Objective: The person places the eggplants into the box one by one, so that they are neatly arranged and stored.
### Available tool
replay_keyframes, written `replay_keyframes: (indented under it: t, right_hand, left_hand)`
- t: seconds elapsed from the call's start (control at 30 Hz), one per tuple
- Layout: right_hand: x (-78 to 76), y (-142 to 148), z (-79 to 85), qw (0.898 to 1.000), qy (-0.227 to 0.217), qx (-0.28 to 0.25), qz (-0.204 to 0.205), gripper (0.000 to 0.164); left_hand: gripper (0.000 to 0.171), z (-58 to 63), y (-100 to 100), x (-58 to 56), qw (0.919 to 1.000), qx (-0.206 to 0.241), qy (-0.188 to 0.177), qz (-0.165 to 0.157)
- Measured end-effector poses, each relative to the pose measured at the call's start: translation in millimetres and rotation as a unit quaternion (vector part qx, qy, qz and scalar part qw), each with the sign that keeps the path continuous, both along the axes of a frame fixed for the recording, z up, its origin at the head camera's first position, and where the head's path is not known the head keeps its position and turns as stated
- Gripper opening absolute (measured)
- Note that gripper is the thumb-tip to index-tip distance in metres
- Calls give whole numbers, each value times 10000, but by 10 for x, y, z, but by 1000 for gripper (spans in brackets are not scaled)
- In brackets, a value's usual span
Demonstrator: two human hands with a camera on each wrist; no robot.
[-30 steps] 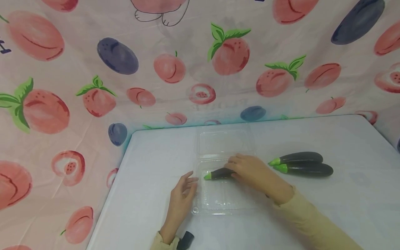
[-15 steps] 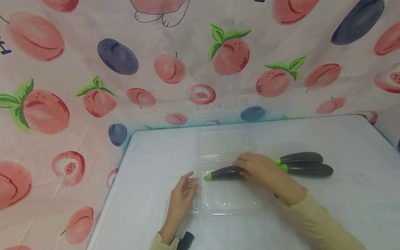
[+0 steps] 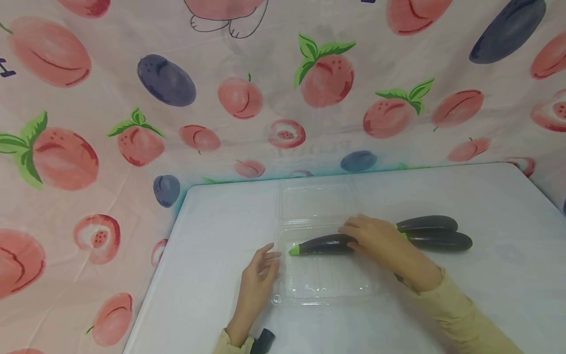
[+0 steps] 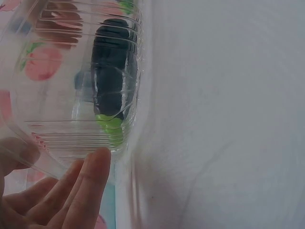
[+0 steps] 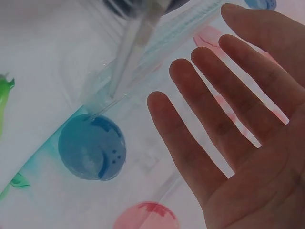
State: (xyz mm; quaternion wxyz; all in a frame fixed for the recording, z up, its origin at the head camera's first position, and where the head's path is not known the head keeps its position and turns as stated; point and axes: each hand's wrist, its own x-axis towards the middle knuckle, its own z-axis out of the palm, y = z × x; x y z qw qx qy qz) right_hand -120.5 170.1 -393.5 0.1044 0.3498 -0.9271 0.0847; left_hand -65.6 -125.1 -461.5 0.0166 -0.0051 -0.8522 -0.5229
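In the head view, a slender, glossy dark-purple eggplant with a green stem end (image 3: 323, 244) lies in the base of a clear plastic hinged box (image 3: 305, 302), stem toward 9 o'clock. The right hand (image 3: 382, 243), fingers loosely bent, covers its blunt end at 3 o'clock. This looks like laying-in: best to settle that end inside the rim, along the 12 o'clock wall, before lifting off. The base has room toward 6 o'clock. The clear plastic lid (image 3: 316, 201) lies folded back at 12, close to the far edge of the white worktop (image 3: 495, 295), so a push that way looks risky. Two matching dark-purple eggplants (image 3: 439, 241) at 3 o'clock crowd the right hand; 4 o'clock offers a freer exit.

In the left wrist view, the left hand (image 4: 62, 191) rests nearly straight fingers against the box near the stem, at 6 o'clock, thumb apart; light steadying should suffice, though its pressure cannot be judged.

In the right wrist view, the right hand's fingers are straight and spread, gripping nothing; blurred box plastic shows toward 11 o'clock.
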Motion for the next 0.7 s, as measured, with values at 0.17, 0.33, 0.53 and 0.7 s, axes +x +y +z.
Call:
replay_keyframes:
  t: [0.17,0.33,0.53,0.7]
  right_hand:
    - [-3,66,-37,9999,113,-20,1,35]
    - [-7,130,-80,9997,207,-108,51,35]
    - [-10,187,-92,9997,127,-205,2,35]
    - [5,230,-67,9997,50,-165,-168,35]
  left_hand:
    - [42,4,4,6,10000,-18,-32,21]
    - [43,8,10,8,10000,26,-67,5]
    - [43,10,11,6,10000,24,-74,20]
    - [43,5,6,2,9999,66,-80,16]
